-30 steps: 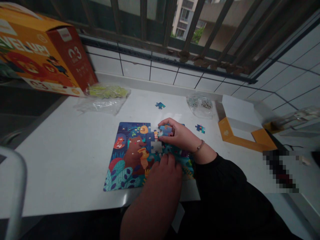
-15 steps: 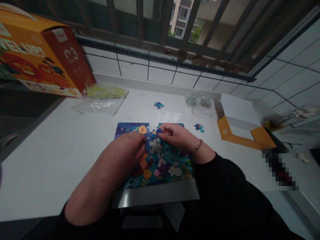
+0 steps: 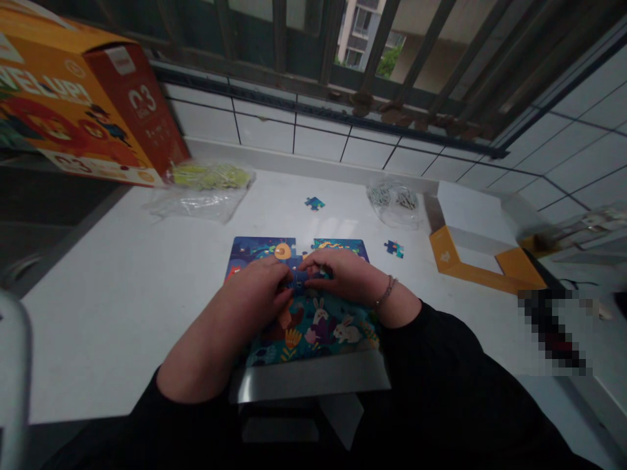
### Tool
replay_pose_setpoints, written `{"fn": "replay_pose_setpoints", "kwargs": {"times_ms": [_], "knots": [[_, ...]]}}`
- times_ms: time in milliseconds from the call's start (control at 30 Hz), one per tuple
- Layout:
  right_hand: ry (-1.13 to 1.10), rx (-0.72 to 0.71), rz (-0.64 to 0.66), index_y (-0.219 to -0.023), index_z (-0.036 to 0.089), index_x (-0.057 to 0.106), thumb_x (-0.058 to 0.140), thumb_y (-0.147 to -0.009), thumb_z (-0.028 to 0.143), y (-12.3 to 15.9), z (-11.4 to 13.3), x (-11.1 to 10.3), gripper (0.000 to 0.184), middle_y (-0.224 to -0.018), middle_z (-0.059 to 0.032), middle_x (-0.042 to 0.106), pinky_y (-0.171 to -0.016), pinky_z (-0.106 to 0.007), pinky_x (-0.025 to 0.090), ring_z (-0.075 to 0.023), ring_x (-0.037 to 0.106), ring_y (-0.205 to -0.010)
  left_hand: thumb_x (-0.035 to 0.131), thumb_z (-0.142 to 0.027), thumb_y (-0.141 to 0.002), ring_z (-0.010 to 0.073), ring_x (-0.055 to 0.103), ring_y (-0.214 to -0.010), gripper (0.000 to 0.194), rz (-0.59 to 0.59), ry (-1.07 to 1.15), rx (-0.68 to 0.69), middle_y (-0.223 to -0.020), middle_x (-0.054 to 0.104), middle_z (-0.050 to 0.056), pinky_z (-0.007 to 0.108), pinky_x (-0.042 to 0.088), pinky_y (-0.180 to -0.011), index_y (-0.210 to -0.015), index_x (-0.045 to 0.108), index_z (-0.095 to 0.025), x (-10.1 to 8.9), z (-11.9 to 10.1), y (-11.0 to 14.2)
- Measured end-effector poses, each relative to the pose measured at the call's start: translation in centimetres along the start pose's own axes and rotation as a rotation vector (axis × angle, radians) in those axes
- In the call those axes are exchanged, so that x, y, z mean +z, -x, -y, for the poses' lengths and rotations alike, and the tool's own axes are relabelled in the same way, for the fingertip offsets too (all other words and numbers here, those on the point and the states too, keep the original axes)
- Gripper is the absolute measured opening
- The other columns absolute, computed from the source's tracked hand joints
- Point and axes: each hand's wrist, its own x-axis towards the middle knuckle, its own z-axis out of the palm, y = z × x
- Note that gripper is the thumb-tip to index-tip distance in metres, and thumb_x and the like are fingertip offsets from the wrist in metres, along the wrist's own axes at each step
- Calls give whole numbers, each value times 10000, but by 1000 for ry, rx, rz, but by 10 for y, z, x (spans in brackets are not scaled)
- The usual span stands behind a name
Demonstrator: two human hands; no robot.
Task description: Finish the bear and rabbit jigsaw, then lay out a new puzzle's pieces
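While both hands meet over the middle of the puzzle (image 3: 321,323), the right hand (image 3: 345,274) seems to pinch a blue piece (image 3: 299,279) between thumb and fingers; left hand (image 3: 257,287) has fingertips bunched at the opposite edge, can't tell if they clasp it. Two-sided grip probably steadies the piece. Puzzle lies flat on the tabletop (image 3: 122,281), near the front edge, likely for easy reach; notch open in its far edge. Two loose pieces lie apart, probably clear of the fingers: a teal piece (image 3: 314,203) beyond the puzzle, a dark blue piece (image 3: 394,249) to the right.

Containers: clear bag (image 3: 191,207) back left, yellow-green contents; second bag (image 3: 413,220) back right, greyish bits, too small to identify. Orange box (image 3: 445,254) far right, lid up, pale inside. Big orange carton (image 3: 142,98) upright at left, contents hidden.
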Motion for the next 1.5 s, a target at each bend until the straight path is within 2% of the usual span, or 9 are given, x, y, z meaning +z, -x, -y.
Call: {"fn": "replay_pose_setpoints", "kwargs": {"times_ms": [233, 367, 533, 700, 967, 1167, 1333, 1500], "knots": [[56, 31, 26, -1216, 281, 769, 844, -936, 230, 0, 3, -3, 294, -1158, -37, 781, -932, -354, 499, -235, 693, -1081, 632, -214, -952, 253, 671, -949, 91, 21, 2, 22, -1031, 736, 87, 382, 530, -860, -969, 720, -203, 1, -1, -1], [7, 75, -18, -1240, 244, 727, 890, -908, 257, 1, 4, -2, 370, -1119, -34, 774, -888, -329, 492, -214, 693, -1015, 631, -207, -940, 242, 667, -896, 103, 13, 10, -14, -1009, 736, 79, 366, 513, -824, -998, 716, -203, 3, -1, -1], [17, 91, -16, -1117, 219, 741, 901, -912, 276, 1, 5, -3, 266, -1061, -24, 766, -837, -307, 471, -191, 684, -960, 631, -224, -950, 237, 667, -885, 94, 42, 0, -43, -995, 738, 76, 349, 494, -800, -1002, 706, -202, 1, -4, -2], [31, 100, -16, -1097, 223, 745, 913, -895, 262, 1, 8, -6, 265, -1059, -22, 763, -852, -314, 469, -192, 674, -962, 629, -222, -945, 238, 662, -872, 76, 42, 5, -31, -995, 740, 76, 348, 488, -777, -979, 696, -207, -1, -5, -2], [94, 14, -20, -1070, 241, 768, 899, -919, 296, 0, 2, -3, 207, -1119, -55, 748, -937, -359, 479, -240, 652, -1093, 619, -223, -963, 251, 680, -911, 116, 29, 17, -11, -1038, 757, 90, 371, 517, -811, -1032, 711, -209, 3, -4, -1], [241, -9, 90, -1058, 272, 823, 815, -999, 348, 1, 8, -7, 97, -969, -35, 775, -793, -329, 426, -209, 646, -899, 607, -230, -985, 281, 703, -1023, 158, 54, -8, 21, -1121, 773, 117, 415, 549, -905, -1060, 743, -202, 2, -8, -2], [355, -19, 136, -1112, 273, 819, 748, -1039, 406, 5, 17, -8, 168, -882, -30, 763, -683, -326, 343, -186, 590, -752, 615, -252, -992, 288, 721, -1062, 182, 52, -18, 3, -1169, 781, 125, 425, 560, -942, -1103, 750, -203, 4, -9, -2], [291, 17, 123, -1224, 322, 830, 710, -1031, 344, 10, 14, -8, 228, -790, -23, 751, -651, -325, 344, -185, 581, -688, 592, -225, -983, 296, 720, -1097, 256, 29, -39, 19, -1195, 782, 127, 432, 569, -960, -1190, 741, -204, 9, -13, -3]]}}
